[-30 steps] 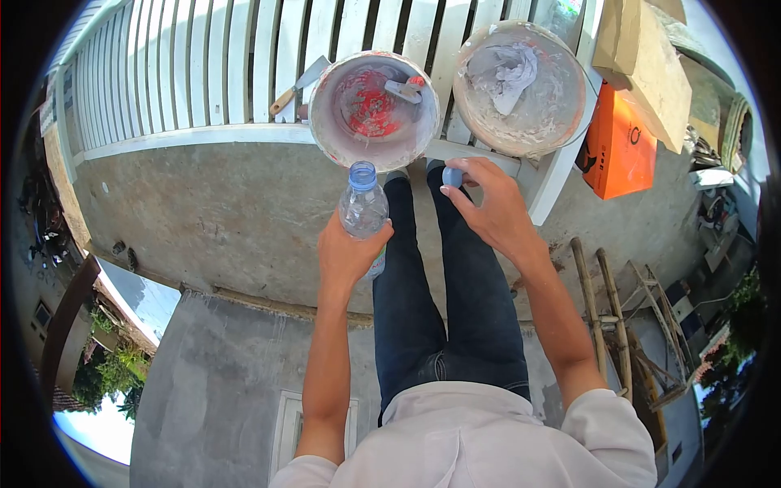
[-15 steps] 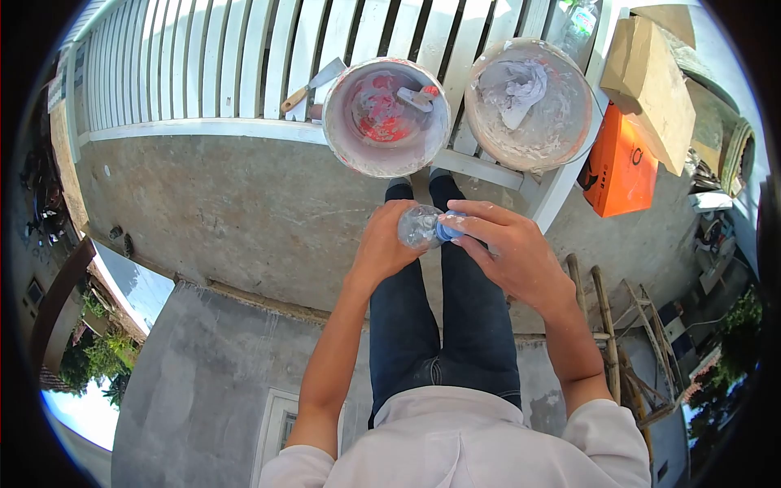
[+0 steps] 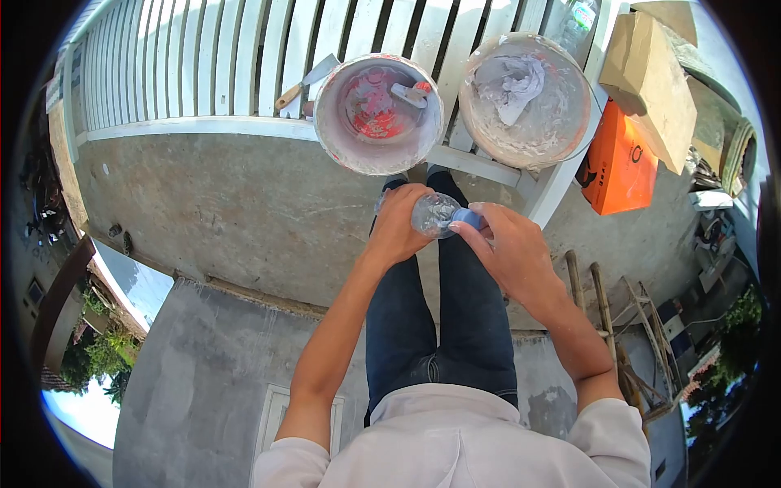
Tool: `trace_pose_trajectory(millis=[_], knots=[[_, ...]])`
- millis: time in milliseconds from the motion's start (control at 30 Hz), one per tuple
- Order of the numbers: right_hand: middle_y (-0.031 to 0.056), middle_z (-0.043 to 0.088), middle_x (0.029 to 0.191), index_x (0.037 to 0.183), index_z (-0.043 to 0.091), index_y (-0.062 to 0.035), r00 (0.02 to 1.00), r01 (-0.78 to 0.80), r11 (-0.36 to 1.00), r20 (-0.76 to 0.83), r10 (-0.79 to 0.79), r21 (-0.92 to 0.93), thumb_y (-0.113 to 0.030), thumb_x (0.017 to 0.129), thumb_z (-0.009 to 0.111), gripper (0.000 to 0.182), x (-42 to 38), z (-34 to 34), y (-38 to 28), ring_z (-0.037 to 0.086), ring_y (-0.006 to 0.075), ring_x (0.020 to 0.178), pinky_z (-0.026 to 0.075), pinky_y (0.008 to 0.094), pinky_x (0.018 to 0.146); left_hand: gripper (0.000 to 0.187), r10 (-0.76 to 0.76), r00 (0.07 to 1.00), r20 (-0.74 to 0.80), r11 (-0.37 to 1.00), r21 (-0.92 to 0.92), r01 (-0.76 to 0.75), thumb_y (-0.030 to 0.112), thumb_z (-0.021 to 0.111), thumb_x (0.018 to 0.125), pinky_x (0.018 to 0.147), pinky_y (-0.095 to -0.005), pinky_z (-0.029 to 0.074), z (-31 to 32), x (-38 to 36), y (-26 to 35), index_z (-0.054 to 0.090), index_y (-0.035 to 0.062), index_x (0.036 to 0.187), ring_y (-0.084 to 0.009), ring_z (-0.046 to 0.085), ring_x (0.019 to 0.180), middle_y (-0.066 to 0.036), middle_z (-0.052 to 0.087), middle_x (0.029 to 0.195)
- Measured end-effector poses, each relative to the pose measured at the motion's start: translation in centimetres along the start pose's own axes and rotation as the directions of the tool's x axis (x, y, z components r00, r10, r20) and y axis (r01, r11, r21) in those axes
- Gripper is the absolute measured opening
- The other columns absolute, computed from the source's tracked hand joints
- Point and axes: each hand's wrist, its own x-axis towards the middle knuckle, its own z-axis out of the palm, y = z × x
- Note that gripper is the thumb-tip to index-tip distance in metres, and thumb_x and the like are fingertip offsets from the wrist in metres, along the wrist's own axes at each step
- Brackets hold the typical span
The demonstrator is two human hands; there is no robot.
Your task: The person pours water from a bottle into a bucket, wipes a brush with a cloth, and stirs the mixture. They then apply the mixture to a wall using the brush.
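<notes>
A clear plastic bottle (image 3: 431, 214) lies sideways in front of my legs, its blue cap (image 3: 466, 219) pointing right. The fingers of my left hand (image 3: 401, 225) are wrapped round its body, and the bottle's base shows a little past them on the left. My right hand (image 3: 514, 248) pinches the cap between thumb and fingers. Just beyond the hands is a bucket (image 3: 379, 154) smeared inside with red and white, holding a small tool (image 3: 409, 95) with a red part. To its right a second bucket (image 3: 569, 134) holds a crumpled whitish cloth (image 3: 521, 88).
Both buckets stand on a white slatted bench (image 3: 203, 126). A scraper (image 3: 307, 82) lies left of them, and another plastic bottle (image 3: 578, 26) is at the far right. Beside the bench are an orange box (image 3: 620, 163), a cardboard box (image 3: 651, 85) and, nearer me, a wooden ladder (image 3: 647, 325).
The bottle and both hands have shifted slightly right. My right fingers have curled closer round the cap, and more of the bottle's base shows left of my left hand.
</notes>
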Motion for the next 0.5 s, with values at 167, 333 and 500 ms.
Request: trace_pose_trajectory(millis=[167, 333, 500], knots=[[0.0174, 0.067, 0.086, 0.107, 0.060, 0.0012, 0.994, 0.019, 1.000, -0.104, -0.019, -0.009, -0.027, 0.091, 0.070, 0.034, -1.0, 0.6, 1.3, 0.067, 0.0367, 0.077, 0.053, 0.0440, 0.068, 0.052, 0.032, 0.996, 0.079, 0.998, -0.064, -0.027, 0.015, 0.082, 0.070, 0.110, -0.0528, 0.034, 1.4, 2.0, 0.0, 0.061, 0.0077, 0.117, -0.0332, 0.054, 0.121, -0.009, 0.061, 0.122], [0.0155, 0.067, 0.076, 0.094, 0.056, -0.0033, 0.990, -0.121, 0.976, 0.049, 0.132, -0.181, -0.031, 0.090, 0.069, 0.031, -2.1, -0.4, 1.8, 0.067, 0.0374, 0.068, 0.051, 0.0451, 0.062, 0.052, 0.080, 0.983, 0.164, 0.990, 0.099, -0.097, 0.012, 0.083, 0.068, 0.112, -0.0463, 0.035, 2.9, 3.1, 0.2, 0.062, 0.0093, 0.116, -0.0382, 0.045, 0.134, -0.012, 0.057, 0.133], [0.0165, 0.065, 0.068, 0.088, 0.057, -0.0023, 0.968, -0.228, 0.956, 0.059, 0.242, -0.182, -0.038, 0.094, 0.062, 0.036, -2.5, 0.0, 3.8, 0.065, 0.0377, 0.064, 0.049, 0.0449, 0.060, 0.053, 0.078, 0.977, 0.199, 0.977, 0.178, -0.114, 0.010, 0.082, 0.069, 0.114, -0.0564, 0.031, 4.1, 4.1, 0.3, 0.062, 0.0131, 0.117, -0.0396, 0.037, 0.141, -0.010, 0.053, 0.139]])
